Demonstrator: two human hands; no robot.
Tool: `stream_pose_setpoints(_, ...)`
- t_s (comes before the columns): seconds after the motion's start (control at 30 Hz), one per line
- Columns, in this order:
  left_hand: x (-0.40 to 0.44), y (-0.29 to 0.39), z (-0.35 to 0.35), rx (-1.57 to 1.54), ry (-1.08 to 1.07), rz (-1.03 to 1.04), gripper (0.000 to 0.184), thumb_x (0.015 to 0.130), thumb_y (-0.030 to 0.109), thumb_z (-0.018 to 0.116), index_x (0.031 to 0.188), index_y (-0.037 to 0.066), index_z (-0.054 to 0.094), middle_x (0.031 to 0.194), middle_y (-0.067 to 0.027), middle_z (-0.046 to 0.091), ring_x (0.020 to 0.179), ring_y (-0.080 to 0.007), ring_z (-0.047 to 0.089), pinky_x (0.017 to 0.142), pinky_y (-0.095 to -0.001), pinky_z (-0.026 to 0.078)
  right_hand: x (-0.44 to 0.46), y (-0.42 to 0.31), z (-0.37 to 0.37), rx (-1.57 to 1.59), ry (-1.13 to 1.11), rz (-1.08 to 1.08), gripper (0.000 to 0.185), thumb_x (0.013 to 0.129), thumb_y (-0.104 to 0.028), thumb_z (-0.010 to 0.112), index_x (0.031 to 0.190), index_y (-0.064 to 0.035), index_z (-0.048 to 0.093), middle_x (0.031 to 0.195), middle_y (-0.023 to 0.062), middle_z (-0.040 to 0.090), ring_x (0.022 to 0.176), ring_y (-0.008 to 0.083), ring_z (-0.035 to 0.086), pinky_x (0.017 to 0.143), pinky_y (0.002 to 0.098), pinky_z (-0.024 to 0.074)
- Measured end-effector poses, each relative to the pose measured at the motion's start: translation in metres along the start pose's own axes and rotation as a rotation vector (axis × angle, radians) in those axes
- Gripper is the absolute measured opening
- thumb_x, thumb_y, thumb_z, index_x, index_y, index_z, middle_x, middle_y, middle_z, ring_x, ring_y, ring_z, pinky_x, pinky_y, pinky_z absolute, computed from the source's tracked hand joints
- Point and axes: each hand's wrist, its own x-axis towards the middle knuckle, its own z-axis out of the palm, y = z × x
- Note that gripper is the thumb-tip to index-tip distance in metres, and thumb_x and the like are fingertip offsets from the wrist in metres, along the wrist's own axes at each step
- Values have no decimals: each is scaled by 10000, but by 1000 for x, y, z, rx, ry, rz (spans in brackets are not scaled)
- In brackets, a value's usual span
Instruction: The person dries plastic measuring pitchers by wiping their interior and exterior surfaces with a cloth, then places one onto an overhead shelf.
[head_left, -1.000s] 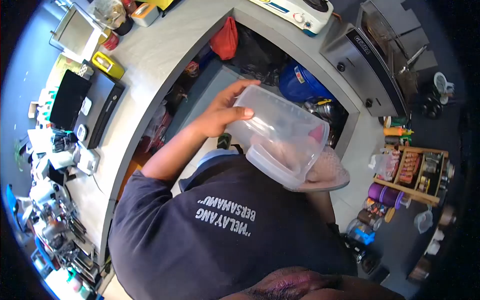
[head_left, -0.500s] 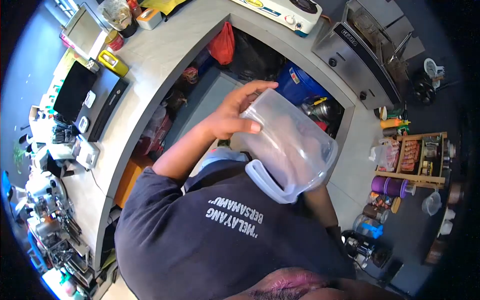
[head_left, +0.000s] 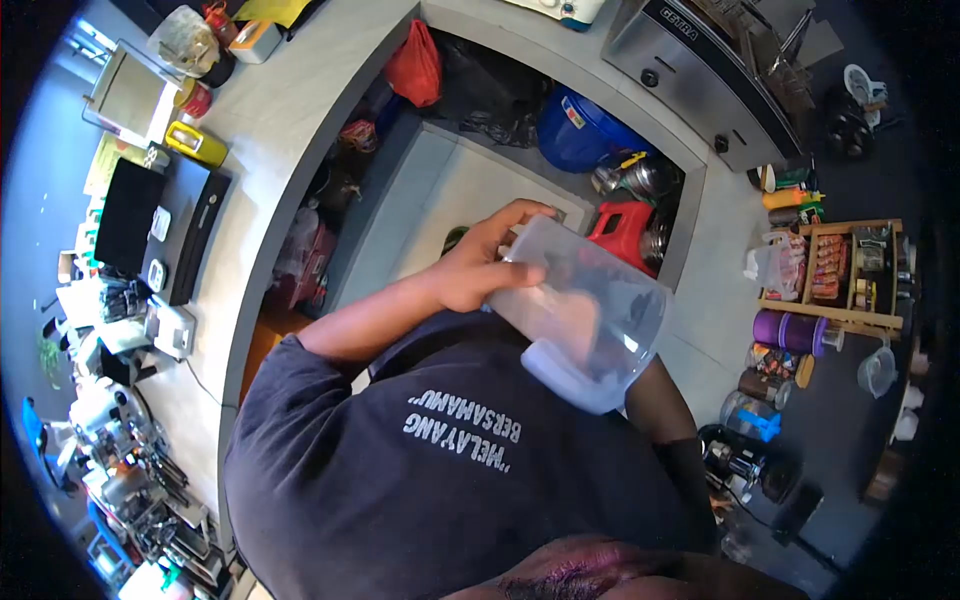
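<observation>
Clear plastic is filling your left hand (head_left: 470, 280): its thumb and fingers are clamping the upper-left end of a tilted container (head_left: 640, 315) before your chest. Your right hand (head_left: 572, 322) is showing blurrily through the wall, its grip impossible to tell. Beyond, a red jug (head_left: 639, 238) is now coming into fuller view, the container hiding less of it.

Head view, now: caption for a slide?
Left hand holds a translucent plastic container; the right hand shows blurrily through its wall.
</observation>
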Motion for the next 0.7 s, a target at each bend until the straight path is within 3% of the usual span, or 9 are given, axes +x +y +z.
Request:
stream_pose_setpoints(0.1, 38, -24, -14, 66, 120, -397, 847, 871, 544, 715, 1446, -30, 477, 1342, -185, 589, 1243, -292, 570, 1034, -392, 456, 19, 10, -5, -99, -97, 55, 407, 848, -182, 765, 1226, -62, 676, 1212, 160, 685, 1201, 318, 622, 1011, 446, 485)
stream_pose_setpoints(0.13, 52, -11, -23, 224, 105, -553, 796, 917, 507, 704, 1459, -30, 479, 1415, -203, 569, 1326, -248, 517, 1116, -354, 389, 29, 15, -3, -143, -139, 74, 411, 845, -183, 767, 1227, -63, 675, 1214, 160, 685, 1204, 318, 620, 1014, 445, 484)
stream_pose_setpoints(0.23, 94, -31, -56, -3, 107, -624, 763, 918, 468, 711, 1451, -28, 483, 1360, -197, 595, 1284, -267, 548, 1073, -352, 428, 70, 39, 5, -287, -263, 120, 424, 837, -185, 776, 1231, -66, 675, 1218, 160, 682, 1214, 318, 617, 1024, 441, 481)
stream_pose_setpoints(0.33, 122, -33, -84, 131, 109, -480, 757, 907, 409, 727, 1472, -15, 456, 1322, -185, 602, 1235, -281, 576, 1039, -374, 455, 112, 61, -5, -252, -257, 114, 433, 836, -195, 773, 1236, -68, 667, 1233, 160, 671, 1225, 315, 609, 1033, 441, 477)
stream_pose_setpoints(0.43, 144, -33, -99, 180, 74, -14, 781, 883, 351, 747, 1505, 15, 416, 1334, -203, 558, 1233, -292, 560, 1017, -412, 467, 150, 85, -23, -114, -176, 94, 441, 838, -208, 765, 1242, -68, 656, 1252, 161, 655, 1235, 311, 599, 1043, 442, 473)
stream_pose_setpoints(0.47, 153, -32, -108, 329, 56, 214, 864, 849, 387, 767, 1538, 43, 376, 1387, -217, 495, 1260, -291, 526, 1009, -440, 467, 160, 94, -30, -67, -143, 90, 444, 839, -212, 762, 1244, -68, 652, 1258, 161, 649, 1238, 310, 596, 1046, 442, 472)
stream_pose_setpoints(0.57, 184, -12, -128, 498, 44, 581, 921, 828, 470, 764, 1549, 54, 370, 1418, -215, 463, 1298, -300, 491, 1039, -453, 446, 178, 116, -43, 76, -53, 123, 452, 842, -226, 754, 1250, -69, 641, 1277, 161, 633, 1248, 305, 587, 1056, 443, 468)
stream_pose_setpoints(0.67, 206, -9, -142, 436, 19, 518, 956, 810, 498, 757, 1551, 40, 362, 1437, -184, 474, 1312, -302, 493, 1092, -440, 408, 179, 135, -53, 217, 22, 197, 460, 844, -239, 746, 1256, -69, 630, 1296, 161, 617, 1258, 301, 577, 1066, 444, 464)
stream_pose_setpoints(0.7, 211, -12, -147, 308, 12, 397, 944, 814, 485, 754, 1548, 36, 365, 1440, -181, 477, 1318, -300, 492, 1093, -431, 407, 175, 140, -56, 263, 48, 229, 463, 845, -243, 743, 1258, -69, 626, 1303, 161, 612, 1262, 299, 574, 1069, 444, 463)
